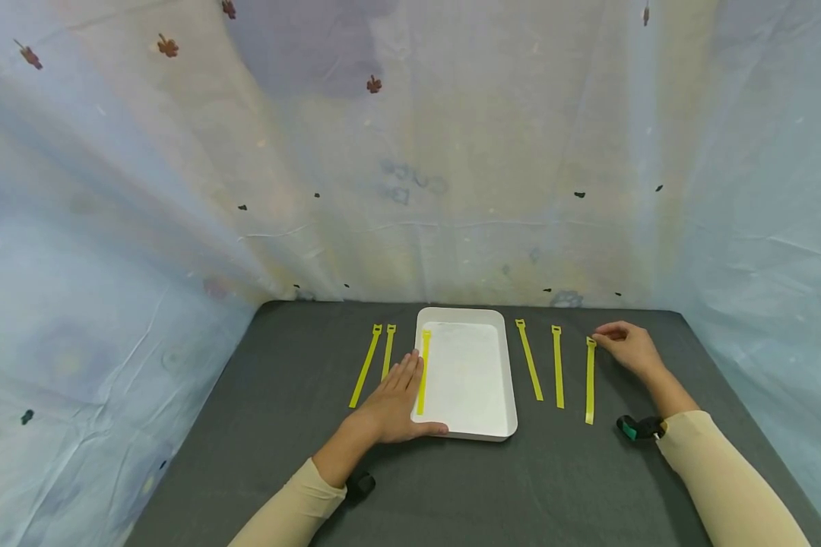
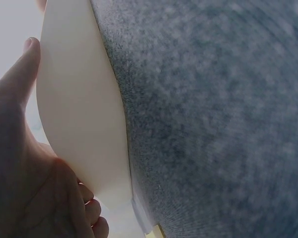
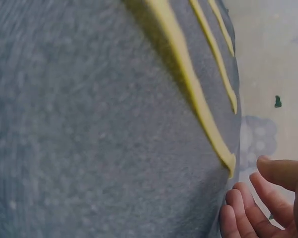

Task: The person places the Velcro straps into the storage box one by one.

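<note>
My left hand (image 1: 397,403) rests along the near left edge of the white tray (image 1: 498,365), fingers straight and thumb along the front rim; the left wrist view shows the tray wall (image 2: 84,109) beside the thumb. Inside the tray, by its left side, lies a yellow cable strap (image 1: 425,365) with a slotted head. My right hand (image 1: 631,347) is at the far end of the rightmost yellow strap (image 1: 591,384), fingertips right by its head. In the right wrist view this strap (image 3: 191,84) lies on the cloth, and the thumb and fingers are apart beside its end.
Two yellow straps, an outer one (image 1: 366,367) and an inner one (image 1: 388,351), lie left of the tray. Two more, a slanted strap (image 1: 530,361) and a straighter strap (image 1: 558,368), lie to its right. Dark grey cloth (image 1: 465,494) covers the table; a patterned curtain (image 1: 451,152) hangs behind.
</note>
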### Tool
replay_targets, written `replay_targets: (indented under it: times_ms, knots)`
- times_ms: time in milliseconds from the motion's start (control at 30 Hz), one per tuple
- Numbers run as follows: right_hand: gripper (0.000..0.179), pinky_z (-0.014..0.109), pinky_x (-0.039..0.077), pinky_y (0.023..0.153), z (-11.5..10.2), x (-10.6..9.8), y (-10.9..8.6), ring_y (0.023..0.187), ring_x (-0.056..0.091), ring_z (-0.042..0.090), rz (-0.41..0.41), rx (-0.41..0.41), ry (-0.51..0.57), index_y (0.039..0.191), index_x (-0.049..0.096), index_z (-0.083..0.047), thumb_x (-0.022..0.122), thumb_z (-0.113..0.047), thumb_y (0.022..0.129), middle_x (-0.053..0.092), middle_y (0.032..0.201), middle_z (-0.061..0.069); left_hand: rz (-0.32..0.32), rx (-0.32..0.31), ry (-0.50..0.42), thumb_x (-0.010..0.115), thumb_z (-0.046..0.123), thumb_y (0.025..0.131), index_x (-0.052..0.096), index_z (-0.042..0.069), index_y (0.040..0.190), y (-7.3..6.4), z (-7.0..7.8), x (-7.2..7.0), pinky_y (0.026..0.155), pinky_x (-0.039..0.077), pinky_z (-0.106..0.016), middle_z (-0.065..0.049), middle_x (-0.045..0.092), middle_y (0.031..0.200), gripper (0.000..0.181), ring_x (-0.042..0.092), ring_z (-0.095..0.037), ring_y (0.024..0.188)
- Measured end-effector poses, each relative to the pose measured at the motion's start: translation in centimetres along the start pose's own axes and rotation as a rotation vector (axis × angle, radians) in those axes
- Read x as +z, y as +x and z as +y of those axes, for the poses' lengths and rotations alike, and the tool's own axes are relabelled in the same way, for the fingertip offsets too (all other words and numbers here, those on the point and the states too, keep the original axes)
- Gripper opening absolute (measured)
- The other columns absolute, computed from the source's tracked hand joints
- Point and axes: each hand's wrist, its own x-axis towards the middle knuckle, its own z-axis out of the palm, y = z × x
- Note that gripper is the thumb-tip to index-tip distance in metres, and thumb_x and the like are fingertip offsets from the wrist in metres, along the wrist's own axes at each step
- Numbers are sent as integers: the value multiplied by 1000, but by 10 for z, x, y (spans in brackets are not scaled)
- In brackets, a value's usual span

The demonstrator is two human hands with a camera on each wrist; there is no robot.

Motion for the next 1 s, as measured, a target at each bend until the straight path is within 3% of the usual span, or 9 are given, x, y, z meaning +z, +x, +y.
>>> replay_targets:
  times_ms: [167, 400, 767, 1000]
  knots:
    - [38, 42, 57, 77, 6, 1, 3, 103, 66, 41, -31, 21, -6, 128, 65, 9, 66, -25, 110, 68, 119, 29, 15, -1, 7, 58, 92, 85, 3, 0, 171, 1, -2, 3, 135, 4, -47, -16, -4, 181, 138, -4, -30, 167]
    - [44, 36, 55, 76, 10, 2, 7, 100, 66, 35, -71, 53, -20, 130, 63, 10, 67, -28, 109, 67, 117, 26, 28, 11, -14, 56, 94, 84, 5, -1, 171, 0, -1, 2, 135, 6, -48, -18, -2, 180, 139, -2, -32, 167]
    - [39, 34, 49, 73, 8, 8, 9, 89, 59, 23, -68, 57, -19, 123, 64, 11, 72, -22, 105, 65, 104, 15, -1, -18, 23, 66, 84, 87, 4, 0, 171, 0, 2, -3, 135, 9, -48, -16, -3, 181, 134, -1, -31, 167]
    - [36, 36, 47, 75, 6, 9, 6, 91, 57, 28, -62, 64, -17, 121, 60, 11, 71, -20, 106, 61, 105, 18, 2, -11, -10, 59, 90, 86, 3, 0, 171, 0, 0, 0, 135, 6, -48, -16, -4, 181, 137, -4, -30, 167]
